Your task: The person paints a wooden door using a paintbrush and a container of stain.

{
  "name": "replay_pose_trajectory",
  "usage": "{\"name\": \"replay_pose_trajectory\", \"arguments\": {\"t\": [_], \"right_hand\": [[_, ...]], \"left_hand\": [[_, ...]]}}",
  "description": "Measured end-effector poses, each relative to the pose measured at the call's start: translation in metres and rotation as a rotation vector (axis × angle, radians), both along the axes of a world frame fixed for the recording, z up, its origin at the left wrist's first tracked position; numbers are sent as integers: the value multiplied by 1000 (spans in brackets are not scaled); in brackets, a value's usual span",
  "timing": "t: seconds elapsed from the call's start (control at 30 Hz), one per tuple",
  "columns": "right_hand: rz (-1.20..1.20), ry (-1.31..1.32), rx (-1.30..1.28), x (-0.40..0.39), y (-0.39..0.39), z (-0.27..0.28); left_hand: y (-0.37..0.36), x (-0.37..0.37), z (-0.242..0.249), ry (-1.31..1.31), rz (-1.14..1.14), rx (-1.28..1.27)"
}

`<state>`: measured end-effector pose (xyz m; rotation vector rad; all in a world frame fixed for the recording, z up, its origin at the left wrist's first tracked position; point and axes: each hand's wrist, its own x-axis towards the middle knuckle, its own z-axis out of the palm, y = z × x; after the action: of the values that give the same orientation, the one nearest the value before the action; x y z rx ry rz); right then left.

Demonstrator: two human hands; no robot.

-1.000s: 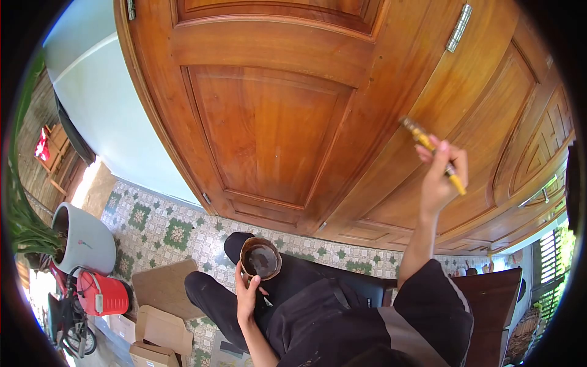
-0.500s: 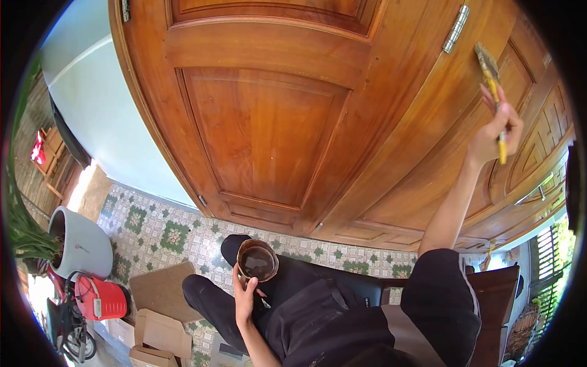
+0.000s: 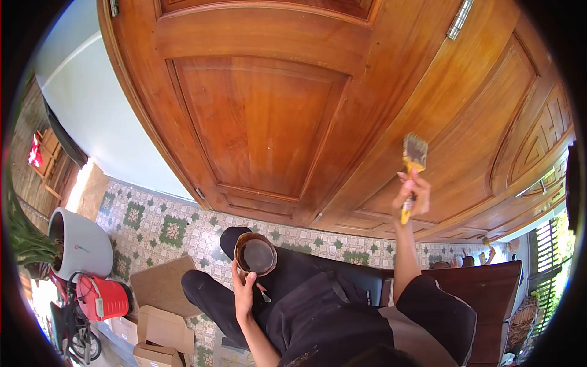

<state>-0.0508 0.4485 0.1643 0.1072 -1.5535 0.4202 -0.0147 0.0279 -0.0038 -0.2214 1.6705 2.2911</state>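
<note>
A yellow-handled paintbrush (image 3: 416, 153) is gripped in my right hand (image 3: 414, 194), its flat bristles pointing up and away from me. Behind it in this view stands a brown varnished wooden door (image 3: 263, 122) with raised panels, hinged to a further wooden panel (image 3: 440, 159) on the right. My left hand (image 3: 243, 292) holds a round bowl (image 3: 257, 254) of brownish liquid over my lap, the thumb at its rim and the fingers around the side.
Patterned floor tiles (image 3: 177, 229) run along the door's foot. To the left are a grey plant pot (image 3: 85, 241), a red container (image 3: 104, 298), a flat cardboard piece (image 3: 162, 284) and a cardboard box (image 3: 162, 330). Dark brown furniture (image 3: 468, 293) stands at my right.
My right hand has brought the paintbrush down and left, away from the upper hinge. The bowl stays in my left hand, nearly in place. The view has shifted slightly.
</note>
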Motion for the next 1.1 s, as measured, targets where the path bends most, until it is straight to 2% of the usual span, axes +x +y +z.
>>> {"name": "replay_pose_trajectory", "arguments": {"t": [0.07, 0.3, 0.5, 0.57, 0.6, 0.67, 0.7, 0.77, 0.8, 0.87, 0.9, 0.97, 1.0, 1.07, 1.1], "right_hand": [[-129, -91, 176, -1, -8, -21], [-185, -259, 234, 4, -19, -74], [-131, -342, 227, 9, -34, -103], [-51, -514, 181, 14, -45, -115], [-43, -505, 184, 16, -53, -124], [167, -922, -288, 18, -73, -149], [173, -914, -281, 16, -78, -158], [121, -1283, -396, 13, -91, -175], [133, -1283, -394, 11, -99, -180], [358, -1157, -266, -3, -119, -170], [370, -1148, -255, -13, -129, -162], [505, -1000, -111, -31, -150, -127], [553, -991, -116, -40, -159, -105], [608, -719, -65, -63, -173, -66], [604, -669, -83, -68, -178, -43]], "left_hand": [[1, 0, -1, 2, 3, -4], [0, 2, 0, 1, 16, 7], [1, 1, -1, 20, 11, -17], [1, 1, -4, 20, -3, -3], [1, 0, -5, 28, -14, -9], [-1, 1, -6, 35, -20, -14], [0, -1, -6, 38, -28, -15], [1, 0, -3, 39, -9, -12], [0, 1, -4, 27, -14, -19], [1, 0, -4, 21, -23, -34], [1, 0, -5, 33, -9, -33], [3, -2, -6, 32, -19, -35], [3, -2, -4, 25, -21, -45], [3, -2, -2, 19, -11, -57], [3, -1, -1, 15, -13, -68]]}}
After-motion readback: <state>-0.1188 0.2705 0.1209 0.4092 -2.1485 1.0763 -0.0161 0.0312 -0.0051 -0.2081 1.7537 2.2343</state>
